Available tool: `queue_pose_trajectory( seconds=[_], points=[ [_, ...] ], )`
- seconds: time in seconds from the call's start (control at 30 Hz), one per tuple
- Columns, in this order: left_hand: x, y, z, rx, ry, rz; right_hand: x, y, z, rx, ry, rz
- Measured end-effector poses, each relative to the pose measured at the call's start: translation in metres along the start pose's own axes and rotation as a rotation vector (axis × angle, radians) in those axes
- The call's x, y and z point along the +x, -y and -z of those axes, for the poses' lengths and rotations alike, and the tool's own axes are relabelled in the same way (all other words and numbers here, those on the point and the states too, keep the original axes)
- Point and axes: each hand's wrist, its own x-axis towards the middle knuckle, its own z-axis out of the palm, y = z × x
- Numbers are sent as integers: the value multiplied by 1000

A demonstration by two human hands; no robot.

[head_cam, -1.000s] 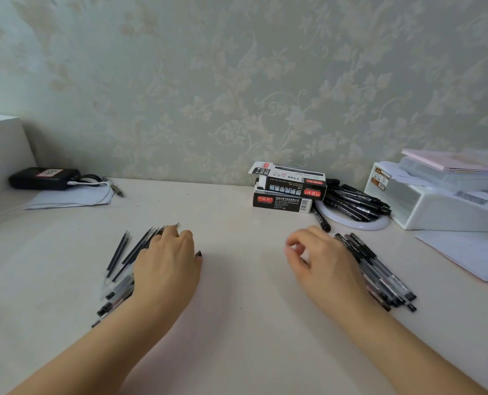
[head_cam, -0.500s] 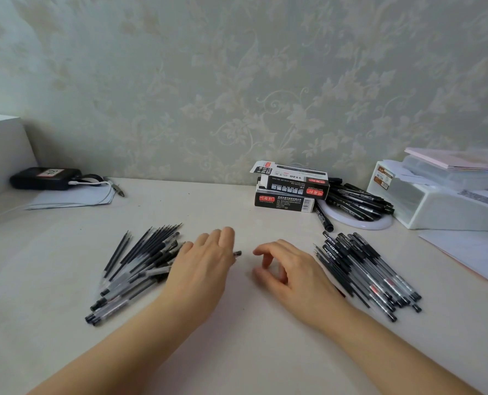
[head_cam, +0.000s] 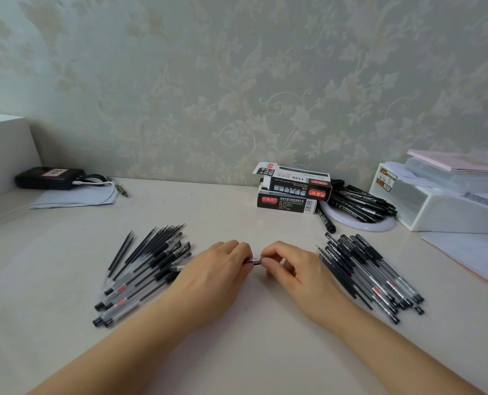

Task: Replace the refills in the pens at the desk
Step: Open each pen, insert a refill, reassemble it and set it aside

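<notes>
head view: left hand [head_cam: 217, 276] and right hand [head_cam: 292, 269] pinch one pen [head_cam: 253, 261] between them; light, slick, best gripped by its ends.

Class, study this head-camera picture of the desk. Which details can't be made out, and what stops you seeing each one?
1. Pen held between left hand and right hand: head view, fingers cover all but a short dark section.
2. Print on the stacked boxes: too small to read.
3. White bin at right: cut off by the frame edge.
4. Lower pens in the right pile: hidden by those on top.
</notes>
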Motion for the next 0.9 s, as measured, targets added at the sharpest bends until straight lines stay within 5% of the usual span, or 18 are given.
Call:
queue_pose_trajectory(
  seconds=[0.9],
  points=[
    [-1, 0, 0, 84, 107, 12, -1, -1, 1, 38, 50, 38]
  ],
)
